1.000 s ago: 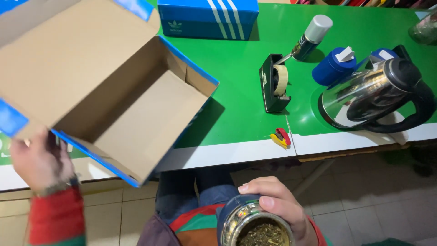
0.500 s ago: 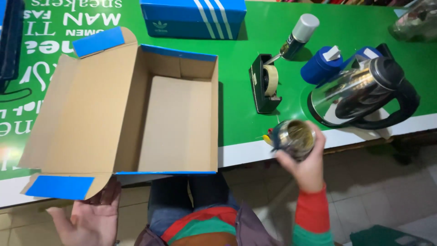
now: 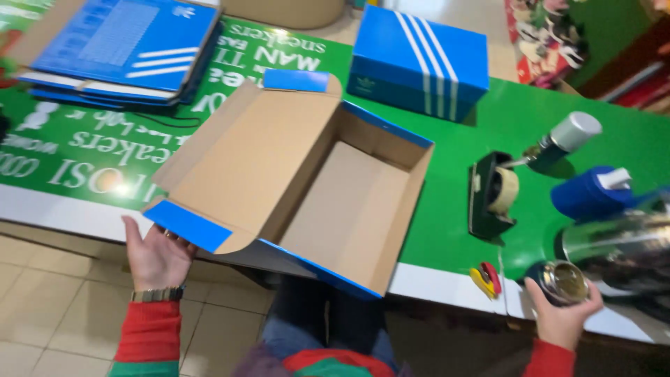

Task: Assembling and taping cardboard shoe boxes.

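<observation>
A green desk (image 3: 460, 230) with a white front edge carries everything here. Largest on it is an open cardboard shoe box (image 3: 328, 202), brown and bare inside, blue outside, its hinged lid thrown back flat toward the left with blue flaps at the ends; its near corner juts past the desk edge. Behind it stands a closed blue shoe box (image 3: 419, 63) with white stripes, and at far left lies a stack of flattened blue boxes (image 3: 118, 49). At the right edge stands a shiny steel kettle (image 3: 621, 244), with a blue cylindrical container (image 3: 586, 199) just behind it, then a black tape dispenser (image 3: 492, 195) and a grey-capped bottle (image 3: 558, 143) lying tilted. The left hand (image 3: 157, 258), palm up and fingers spread, holds nothing and sits just under the lid's blue flap, a wristwatch (image 3: 157, 294) on the wrist. The right hand (image 3: 562, 314) wraps around a small round metal cup (image 3: 564, 281) filled with greenish herb, holding it at the desk's front edge beside the kettle. Small red and yellow clips (image 3: 486, 278) lie just left of the cup.
</observation>
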